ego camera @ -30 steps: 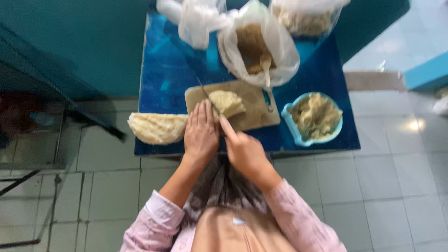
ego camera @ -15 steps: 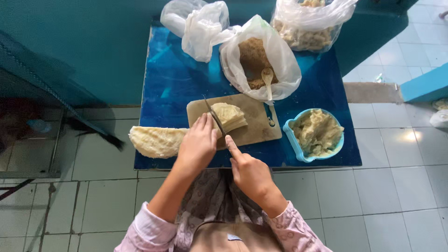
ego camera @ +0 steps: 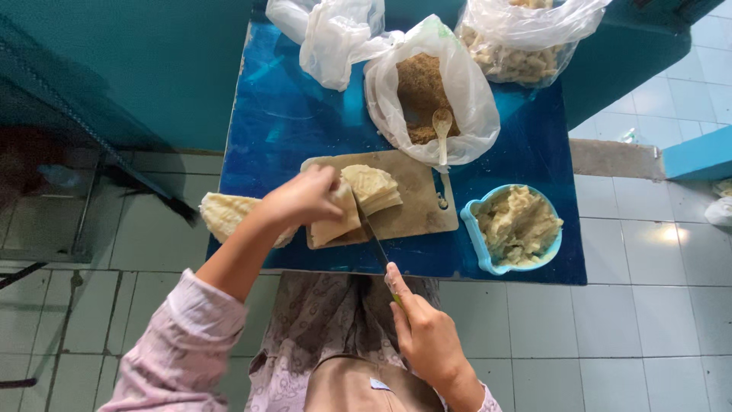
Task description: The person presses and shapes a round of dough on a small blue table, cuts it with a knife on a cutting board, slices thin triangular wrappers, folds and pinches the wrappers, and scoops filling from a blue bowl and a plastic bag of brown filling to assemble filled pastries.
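A wooden cutting board (ego camera: 415, 210) lies on a blue table (ego camera: 290, 122). On it rests a pale stack of thin dough sheets (ego camera: 372, 187), split in two. My left hand (ego camera: 301, 198) grips the left part of the stack (ego camera: 335, 225) and lifts it slightly. My right hand (ego camera: 427, 336), below the table's near edge, holds a knife (ego camera: 372, 236) whose blade runs up between the two parts.
A blue bowl (ego camera: 479, 248) of pale filling stands right of the board. Behind are a plastic bag of brown crumbs (ego camera: 457, 84) with a spoon (ego camera: 441, 126), a crumpled white bag (ego camera: 332, 38) and a bag of pale pieces (ego camera: 526, 46). Another dough stack (ego camera: 225, 214) overhangs the table's left edge. Tiled floor surrounds.
My right hand pulled back toward me with the knife, its blade now through the stack. My left hand shifted left and took hold of the cut-off part.
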`<state>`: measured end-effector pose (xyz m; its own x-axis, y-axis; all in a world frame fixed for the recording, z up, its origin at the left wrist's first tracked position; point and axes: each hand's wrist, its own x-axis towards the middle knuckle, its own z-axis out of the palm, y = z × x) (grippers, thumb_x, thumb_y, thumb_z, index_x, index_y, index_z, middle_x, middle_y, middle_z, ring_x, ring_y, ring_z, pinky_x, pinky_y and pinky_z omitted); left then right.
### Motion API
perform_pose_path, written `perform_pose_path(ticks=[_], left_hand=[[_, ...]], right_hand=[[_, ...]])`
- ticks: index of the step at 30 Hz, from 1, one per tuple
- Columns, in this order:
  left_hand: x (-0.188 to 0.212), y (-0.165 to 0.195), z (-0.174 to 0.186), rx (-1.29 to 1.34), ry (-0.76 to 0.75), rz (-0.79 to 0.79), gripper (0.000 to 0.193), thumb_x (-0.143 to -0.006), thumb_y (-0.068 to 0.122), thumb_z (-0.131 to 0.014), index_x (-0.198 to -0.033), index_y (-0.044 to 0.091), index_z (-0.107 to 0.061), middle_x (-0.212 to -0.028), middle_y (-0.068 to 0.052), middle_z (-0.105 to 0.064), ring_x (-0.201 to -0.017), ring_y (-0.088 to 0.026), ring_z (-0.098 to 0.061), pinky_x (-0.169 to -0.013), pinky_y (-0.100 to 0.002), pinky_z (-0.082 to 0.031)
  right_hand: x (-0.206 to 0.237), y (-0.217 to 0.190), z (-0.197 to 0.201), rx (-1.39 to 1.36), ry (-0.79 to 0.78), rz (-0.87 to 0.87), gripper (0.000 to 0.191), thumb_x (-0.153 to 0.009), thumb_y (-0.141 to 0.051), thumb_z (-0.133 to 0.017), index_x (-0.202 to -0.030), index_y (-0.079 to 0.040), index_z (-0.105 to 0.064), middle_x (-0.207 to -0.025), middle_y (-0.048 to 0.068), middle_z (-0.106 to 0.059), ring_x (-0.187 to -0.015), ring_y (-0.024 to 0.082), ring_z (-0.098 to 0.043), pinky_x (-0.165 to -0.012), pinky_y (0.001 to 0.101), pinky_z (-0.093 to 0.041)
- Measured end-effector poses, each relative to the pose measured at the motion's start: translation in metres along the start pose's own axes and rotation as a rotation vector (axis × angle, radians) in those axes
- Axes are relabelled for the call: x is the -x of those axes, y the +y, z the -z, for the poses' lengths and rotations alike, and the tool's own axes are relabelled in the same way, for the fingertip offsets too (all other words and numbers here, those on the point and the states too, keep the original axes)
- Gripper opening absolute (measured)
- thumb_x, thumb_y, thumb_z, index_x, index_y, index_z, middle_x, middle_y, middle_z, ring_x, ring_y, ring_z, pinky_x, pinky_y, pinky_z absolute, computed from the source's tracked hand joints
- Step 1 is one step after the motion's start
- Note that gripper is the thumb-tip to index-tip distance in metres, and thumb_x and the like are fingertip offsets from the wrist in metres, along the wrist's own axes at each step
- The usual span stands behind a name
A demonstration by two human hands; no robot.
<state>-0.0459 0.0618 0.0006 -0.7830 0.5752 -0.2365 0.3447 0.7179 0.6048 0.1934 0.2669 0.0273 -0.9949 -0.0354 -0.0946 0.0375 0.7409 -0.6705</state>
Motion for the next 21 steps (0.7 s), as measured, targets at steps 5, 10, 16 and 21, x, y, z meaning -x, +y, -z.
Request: perform_pose_path(ticks=[5, 10, 16, 21], left_hand=[[0.029, 0.020, -0.011, 0.326, 0.059, 0.130, 0.059, -0.075, 0.022, -0.075, -0.128, 0.007, -0.053, -0.116, -0.018, -0.069, -0.110, -0.033, -0.067, -0.092, -0.039, -0.052], [0.048, 0.009, 0.012, 0.954, 0.103, 0.078, 0.058, -0.082, 0.011, -0.075, -0.137, 0.003, -0.058, -0.119, -0.009, -0.066, -0.109, -0.017, -0.064, -0.096, -0.031, -0.052], [-0.028, 0.012, 0.010, 0.834, -0.190, -0.123, 0.059, -0.084, 0.020, -0.074, -0.139, 0.003, -0.058, -0.123, -0.006, -0.068, -0.113, -0.016, -0.063, -0.098, -0.033, -0.051], [-0.068, 0.031, 0.007, 0.020, -0.187, -0.308, 0.083, -0.069, 0.035, -0.087, -0.144, 0.013, -0.058, -0.128, -0.019, -0.058, -0.118, -0.040, -0.053, -0.097, -0.044, -0.046]], right_hand=[[0.000, 0.001, 0.008, -0.109, -0.014, 0.011, 0.063, -0.094, -0.009, -0.061, -0.154, -0.019, -0.044, -0.119, 0.014, -0.075, -0.097, 0.037, -0.072, -0.077, 0.0389, -0.058], [0.015, 0.036, 0.017, -0.360, -0.024, 0.108, 0.063, -0.092, -0.002, -0.063, -0.152, -0.011, -0.046, -0.126, 0.018, -0.075, -0.114, 0.032, -0.076, -0.092, 0.0327, -0.056], [0.052, 0.099, 0.030, -0.406, 0.100, -0.110, 0.065, -0.087, -0.005, -0.068, -0.150, -0.013, -0.052, -0.100, 0.013, -0.080, -0.063, 0.018, -0.069, -0.059, 0.0313, -0.057], [0.060, 0.123, 0.085, -0.238, 0.404, -0.190, 0.069, -0.087, -0.016, -0.065, -0.153, -0.017, -0.045, -0.076, 0.006, -0.076, -0.050, 0.010, -0.070, -0.046, 0.0340, -0.057]])
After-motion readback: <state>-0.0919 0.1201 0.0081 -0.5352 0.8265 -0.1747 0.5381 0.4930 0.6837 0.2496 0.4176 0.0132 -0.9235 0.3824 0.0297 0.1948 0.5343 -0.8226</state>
